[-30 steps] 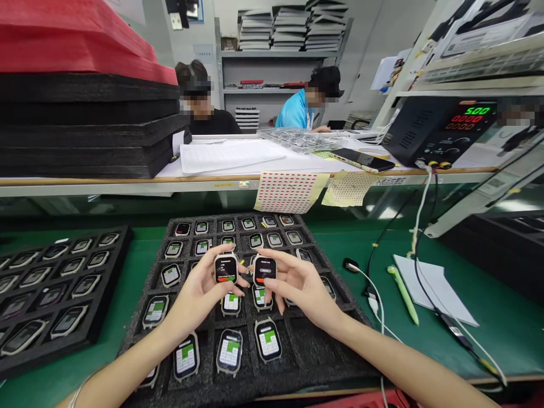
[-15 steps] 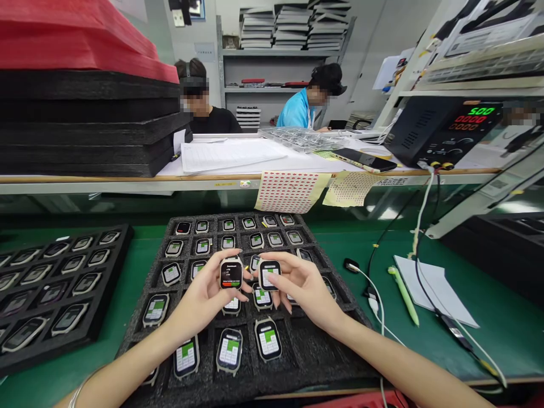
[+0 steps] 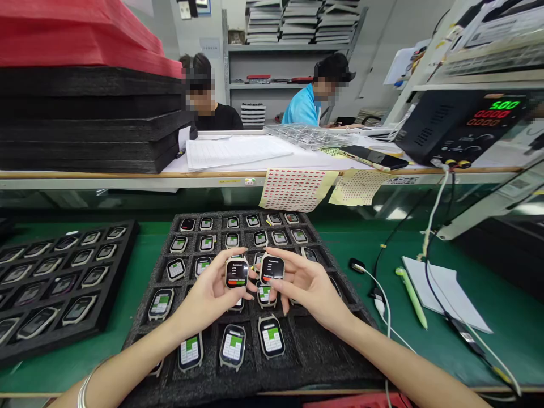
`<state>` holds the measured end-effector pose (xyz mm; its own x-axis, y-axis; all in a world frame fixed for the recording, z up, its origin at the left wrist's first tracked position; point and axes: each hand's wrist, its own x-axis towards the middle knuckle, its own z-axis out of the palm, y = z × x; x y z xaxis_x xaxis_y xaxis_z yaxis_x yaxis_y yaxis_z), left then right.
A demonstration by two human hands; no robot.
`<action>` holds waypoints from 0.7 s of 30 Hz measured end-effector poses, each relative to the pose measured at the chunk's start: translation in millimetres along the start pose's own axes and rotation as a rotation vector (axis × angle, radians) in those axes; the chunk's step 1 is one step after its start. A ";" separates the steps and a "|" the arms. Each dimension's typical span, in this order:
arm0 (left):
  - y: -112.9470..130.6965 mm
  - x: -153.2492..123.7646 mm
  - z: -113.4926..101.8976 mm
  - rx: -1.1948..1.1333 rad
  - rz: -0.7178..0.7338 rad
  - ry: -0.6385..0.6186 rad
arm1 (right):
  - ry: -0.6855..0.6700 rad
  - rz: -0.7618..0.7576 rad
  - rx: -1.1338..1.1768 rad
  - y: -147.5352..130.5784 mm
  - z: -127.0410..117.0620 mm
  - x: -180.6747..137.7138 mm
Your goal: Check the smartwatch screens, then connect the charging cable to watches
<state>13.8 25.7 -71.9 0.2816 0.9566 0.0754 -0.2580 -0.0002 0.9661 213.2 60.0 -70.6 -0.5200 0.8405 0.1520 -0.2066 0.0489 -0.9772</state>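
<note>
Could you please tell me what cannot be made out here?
In the head view:
A tray watch: top hidden by the left hand.
Held watch in the right hand: back hidden by its front.
Left tray: cut off by the left edge.
Shelf paper: print too small to read.

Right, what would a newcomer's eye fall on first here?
The eye would probably go first to the lit watch in the left hand and a second watch in the right hand, above a black tray, centre. Bright red layers top the black stack at upper left, and at right a power supply glows with coloured digits.
</note>
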 end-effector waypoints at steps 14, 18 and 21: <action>-0.3 1.7 -1.7 0.054 0.035 0.014 | 0.034 -0.009 -0.039 3.9 -4.6 0.4; -1.7 2.5 -2.2 0.070 0.041 0.062 | 0.058 0.011 -0.093 4.1 -2.8 -1.1; -3.1 5.0 -3.9 0.088 0.028 0.091 | 0.010 0.007 -0.035 4.1 -3.3 -1.9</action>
<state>12.5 31.7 -75.5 0.1898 0.9783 0.0835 -0.1809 -0.0487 0.9823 216.1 60.3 -75.4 -0.5132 0.8461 0.1437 -0.1736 0.0616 -0.9829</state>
